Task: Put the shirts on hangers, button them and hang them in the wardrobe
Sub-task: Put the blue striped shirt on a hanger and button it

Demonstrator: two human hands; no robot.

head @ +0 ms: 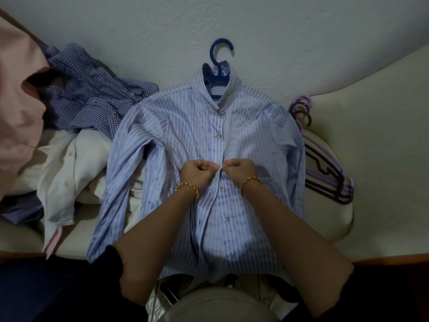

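Both hands [220, 169] pinch the striped shirt's [176, 135] placket, hiding 1 button.

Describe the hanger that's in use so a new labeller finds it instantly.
Start at the light-blue striped shirt spread flat mid-frame. At its collar sits the dark blue hanger, hook sticking out above. The other hangers, stacked right of the shirt, are purple and lilac and carry nothing.

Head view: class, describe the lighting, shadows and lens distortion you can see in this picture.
Head view: dim overall, a brighter pool low on the striped shirt; head view: lower corners nearly black; head view: wide-angle bending bows the edge of the cream seat at right; head view: left hand and right hand look sharp.
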